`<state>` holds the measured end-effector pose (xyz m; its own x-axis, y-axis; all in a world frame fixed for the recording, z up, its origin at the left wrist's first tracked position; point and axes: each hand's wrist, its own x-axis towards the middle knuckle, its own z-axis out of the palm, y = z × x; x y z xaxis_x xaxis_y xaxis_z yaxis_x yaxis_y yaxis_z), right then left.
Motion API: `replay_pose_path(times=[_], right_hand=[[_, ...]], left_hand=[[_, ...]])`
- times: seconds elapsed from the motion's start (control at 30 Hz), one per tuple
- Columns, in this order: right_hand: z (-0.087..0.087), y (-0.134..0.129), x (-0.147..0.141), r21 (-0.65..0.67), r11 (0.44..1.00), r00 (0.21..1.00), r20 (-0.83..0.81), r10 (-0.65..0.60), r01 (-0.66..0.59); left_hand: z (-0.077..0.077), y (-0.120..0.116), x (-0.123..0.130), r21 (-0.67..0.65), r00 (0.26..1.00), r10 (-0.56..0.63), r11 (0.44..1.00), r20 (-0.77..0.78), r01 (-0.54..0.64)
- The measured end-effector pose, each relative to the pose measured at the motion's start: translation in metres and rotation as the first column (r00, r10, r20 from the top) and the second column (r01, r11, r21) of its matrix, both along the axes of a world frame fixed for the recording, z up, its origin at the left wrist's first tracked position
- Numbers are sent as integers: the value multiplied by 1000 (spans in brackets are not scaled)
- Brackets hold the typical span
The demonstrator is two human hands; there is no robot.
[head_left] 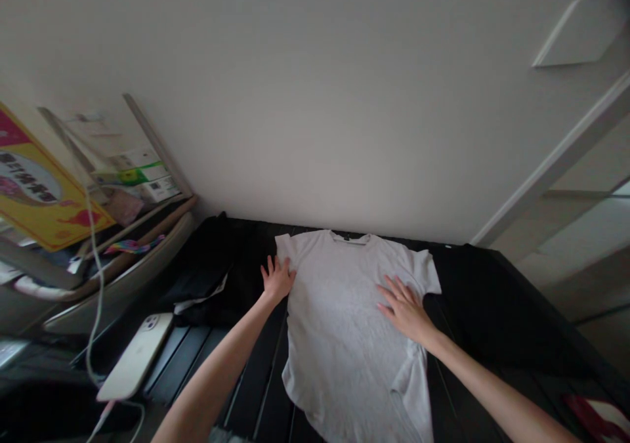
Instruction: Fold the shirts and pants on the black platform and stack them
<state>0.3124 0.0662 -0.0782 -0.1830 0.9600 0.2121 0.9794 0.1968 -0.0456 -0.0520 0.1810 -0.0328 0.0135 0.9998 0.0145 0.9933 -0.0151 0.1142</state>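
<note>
A light grey short-sleeved T-shirt (344,338) lies spread flat on a black slatted surface (256,397), its collar at the far side. My left hand (277,280) rests at the shirt's left edge, just below the sleeve, with the fingers spread and nothing gripped. My right hand (404,310) lies flat on the chest area near the right sleeve, its fingers apart. A crease runs along the shirt's lower right side.
Dark folded clothing (207,272) lies left of the shirt, and a black garment (506,318) lies right of it. A white phone (135,358) with a cable sits at the left. Beyond it is a cluttered rack. A white wall rises behind.
</note>
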Motion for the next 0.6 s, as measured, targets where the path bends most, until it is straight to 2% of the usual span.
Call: replay_pose_path(times=[0.07,0.13,0.23,0.33,0.4,0.47,0.53,0.6], right_hand=[[-15,-5,7,-72,997,1000,-1,-1,1],[-21,-5,20,-85,996,1000,3,14,-14],[-20,-2,40,-74,996,998,15,55,-54],[-11,-4,41,-68,998,999,41,13,-10],[0,-8,25,-48,997,997,60,-53,56],[18,-18,-3,-38,998,998,37,-45,46],[39,-33,-39,-69,994,996,-47,77,-80],[61,-54,-76,-136,960,962,-160,222,-244]], left_hand=[[-6,-6,-4,2,1000,18,1000,17,-18],[-8,-11,-8,9,999,28,1000,46,-28],[-7,-15,-12,10,993,9,1000,114,-10],[-4,-13,-11,11,978,-1,1000,208,-2],[-2,-10,-7,11,957,13,1000,289,-17],[-1,-5,-1,4,924,58,998,379,-64],[1,2,5,-12,870,126,990,477,-137],[2,10,11,-34,789,195,976,583,-216]])
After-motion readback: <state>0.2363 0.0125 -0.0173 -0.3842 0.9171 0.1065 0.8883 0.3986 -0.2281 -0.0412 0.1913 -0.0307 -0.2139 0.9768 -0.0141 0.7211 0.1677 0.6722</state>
